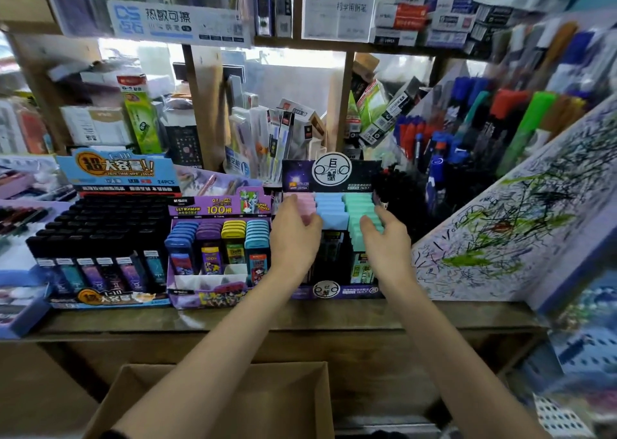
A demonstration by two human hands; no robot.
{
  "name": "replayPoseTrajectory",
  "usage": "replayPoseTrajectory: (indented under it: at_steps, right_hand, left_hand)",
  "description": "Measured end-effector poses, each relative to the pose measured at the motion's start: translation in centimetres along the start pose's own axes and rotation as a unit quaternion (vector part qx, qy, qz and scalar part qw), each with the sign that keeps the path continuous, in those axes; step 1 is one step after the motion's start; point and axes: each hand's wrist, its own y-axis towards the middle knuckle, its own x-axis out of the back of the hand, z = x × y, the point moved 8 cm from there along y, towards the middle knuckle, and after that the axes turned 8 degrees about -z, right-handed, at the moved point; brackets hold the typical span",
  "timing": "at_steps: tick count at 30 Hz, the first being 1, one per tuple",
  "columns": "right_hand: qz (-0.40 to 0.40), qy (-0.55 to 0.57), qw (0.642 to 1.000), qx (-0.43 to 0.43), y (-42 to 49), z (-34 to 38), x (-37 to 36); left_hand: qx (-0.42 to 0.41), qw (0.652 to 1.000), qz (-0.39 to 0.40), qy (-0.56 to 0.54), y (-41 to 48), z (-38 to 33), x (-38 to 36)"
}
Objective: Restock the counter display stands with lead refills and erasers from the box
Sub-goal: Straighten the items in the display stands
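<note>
A dark purple display stand (337, 290) on the counter holds rows of pink, blue (330, 210) and mint-green (359, 205) lead refill cases. My left hand (293, 235) lies over the pink row, fingers relaxed and touching the cases. My right hand (387, 238) rests against the mint-green row, fingers loosely bent; whether it holds a case I cannot tell. Left of this stand is a purple stand (213, 288) with blue, purple, yellow and teal cases, then a blue stand (100, 235) of black cases. A cardboard box (110, 402) sits open below the counter edge.
A slanted test board covered in scribbles (514, 235) stands close on the right. Pens and markers (467, 131) fill racks behind it. Shelves of boxed stationery (267, 131) rise behind the stands. The wooden counter edge (267, 318) runs in front.
</note>
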Motion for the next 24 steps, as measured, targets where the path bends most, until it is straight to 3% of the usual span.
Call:
replayPoseTrajectory:
  at_steps: [8, 14, 19, 24]
  right_hand:
    - [0.068, -0.095, 0.993, -0.008, 3.4, 1.5, -1.7]
    - [0.086, -0.128, 0.988, 0.030, 3.5, 1.9, -2.4]
    - [0.024, -0.186, 0.977, 0.098, 3.1, 2.9, -2.0]
    - [0.095, -0.170, 0.977, 0.089, 3.2, 2.9, -2.7]
  left_hand:
    - [0.012, 0.986, 0.066, 0.154, 3.0, -0.7, -1.2]
    - [-0.032, 0.982, 0.059, 0.178, 3.1, -0.8, -1.4]
    - [-0.052, 0.979, 0.058, 0.189, 3.2, -1.0, -1.6]
    - [-0.048, 0.978, 0.072, 0.190, 3.1, -0.9, -1.6]
